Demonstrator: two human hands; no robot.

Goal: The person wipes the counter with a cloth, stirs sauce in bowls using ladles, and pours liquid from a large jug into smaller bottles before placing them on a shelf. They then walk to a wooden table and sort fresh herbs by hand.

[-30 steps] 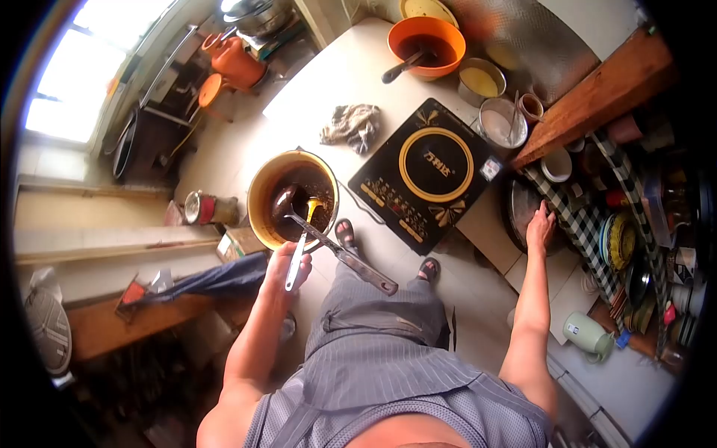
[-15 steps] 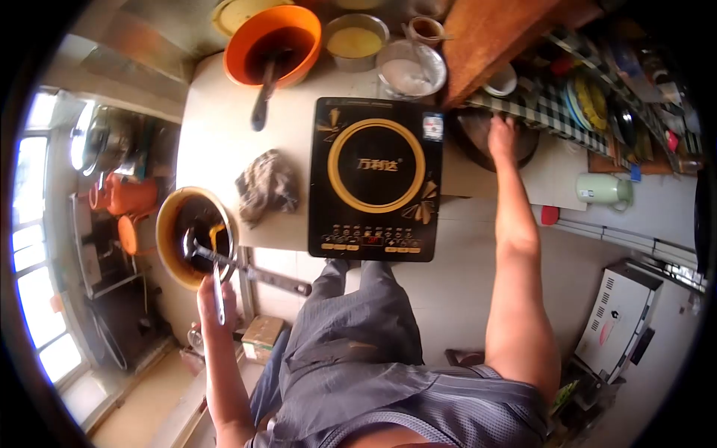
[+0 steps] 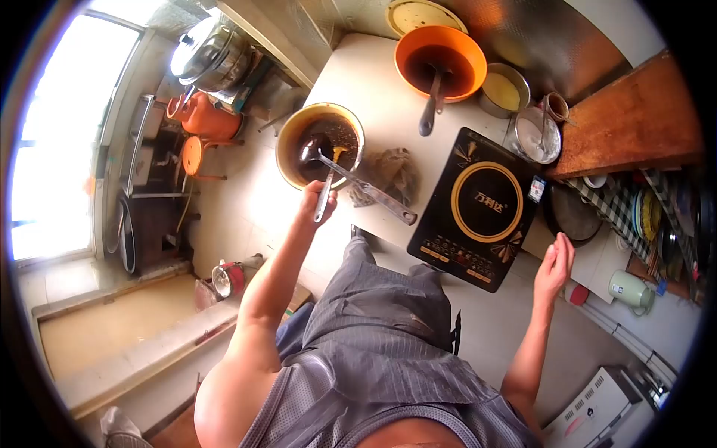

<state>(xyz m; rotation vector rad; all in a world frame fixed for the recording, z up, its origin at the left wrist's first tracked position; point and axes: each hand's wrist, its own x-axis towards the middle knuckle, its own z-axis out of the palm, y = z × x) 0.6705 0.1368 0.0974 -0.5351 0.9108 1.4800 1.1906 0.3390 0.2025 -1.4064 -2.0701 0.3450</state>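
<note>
My left hand (image 3: 317, 203) is closed on the near edge of a round pot (image 3: 282, 153) with a yellowish inner wall and dark liquid inside. A ladle (image 3: 377, 200) leans in it, its dark handle reaching out over the rim to the right. Beside the ladle rests a second utensil with a silver handle (image 3: 324, 198), which passes over my left hand. My right hand (image 3: 554, 265) is held up, holding nothing, with fingers stretched. Near it are the black induction cooker (image 3: 489, 201) with a gold ring and a dark round pan (image 3: 571, 213).
A crumpled grey-brown cloth (image 3: 392, 175) lies between pot and cooker. At the back stand an orange bowl (image 3: 478, 56) with a dark-handled utensil, a metal bowl of yellow contents (image 3: 504, 91) and a bowl of white contents (image 3: 538, 134). A wooden board (image 3: 631, 123) borders the counter's right.
My left hand has brought the pot from beyond the counter's left side towards the cloth. My right hand has let go of the dark pan and drawn back. The view has turned.
</note>
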